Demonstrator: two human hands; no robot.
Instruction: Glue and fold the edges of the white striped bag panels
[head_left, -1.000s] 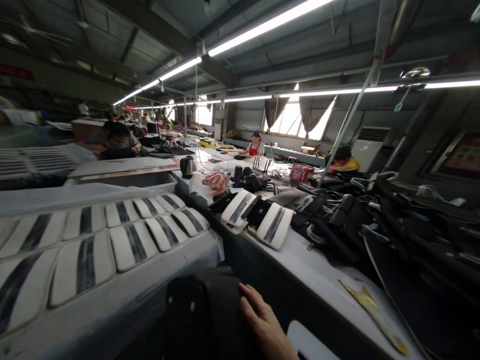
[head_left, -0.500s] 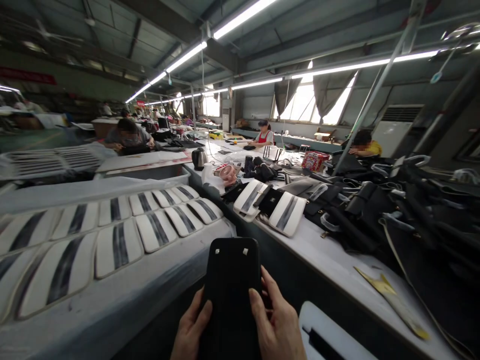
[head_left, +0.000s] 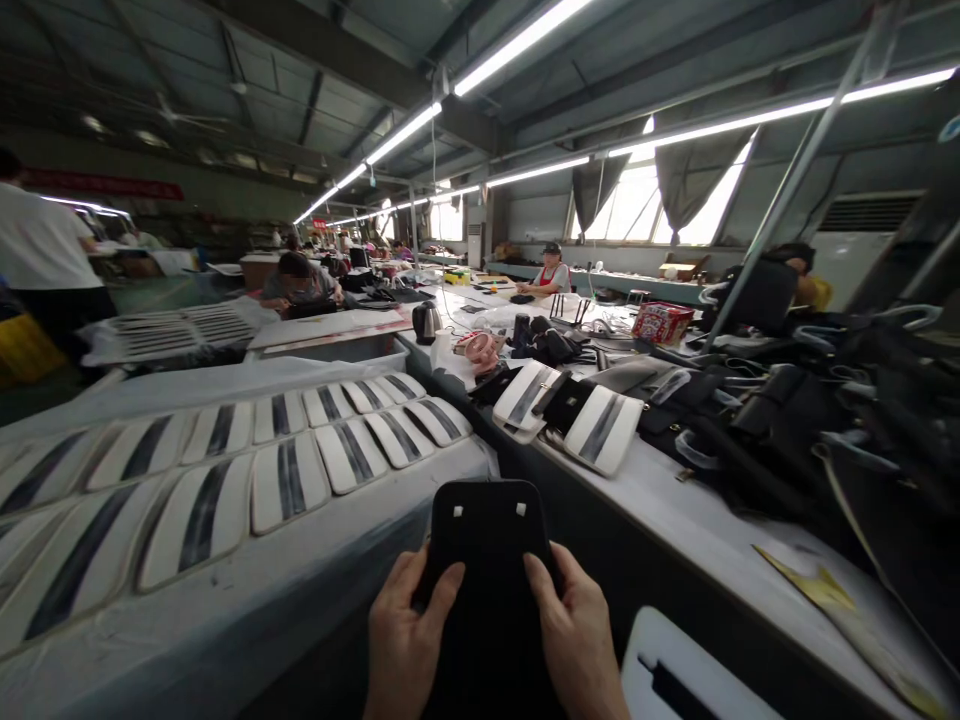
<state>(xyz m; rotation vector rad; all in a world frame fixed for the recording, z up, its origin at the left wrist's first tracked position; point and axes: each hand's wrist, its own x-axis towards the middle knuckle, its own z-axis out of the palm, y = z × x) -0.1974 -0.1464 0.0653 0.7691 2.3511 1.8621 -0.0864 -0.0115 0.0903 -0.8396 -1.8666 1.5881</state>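
Observation:
I hold a flat black leather panel (head_left: 486, 560) with two small pale squares near its rounded top, low in the middle of the view. My left hand (head_left: 405, 640) grips its left edge with fingers curled over the face. My right hand (head_left: 579, 635) grips the right edge the same way. Rows of white panels with dark centre stripes (head_left: 300, 470) lie on the cloth-covered table (head_left: 247, 590) to the left. Two more white striped panels (head_left: 600, 430) rest on the right table.
A heap of black bag parts and straps (head_left: 787, 420) covers the right table, with a yellow paper strip (head_left: 825, 595) near its front. A white panel (head_left: 690, 670) lies at the bottom right. A kettle (head_left: 426, 320) and seated workers (head_left: 300, 285) are farther back; a person in white (head_left: 41, 250) stands far left.
The black panel has come up from the bottom edge into full view. My left hand has joined my right on it, and the view has swung slightly left.

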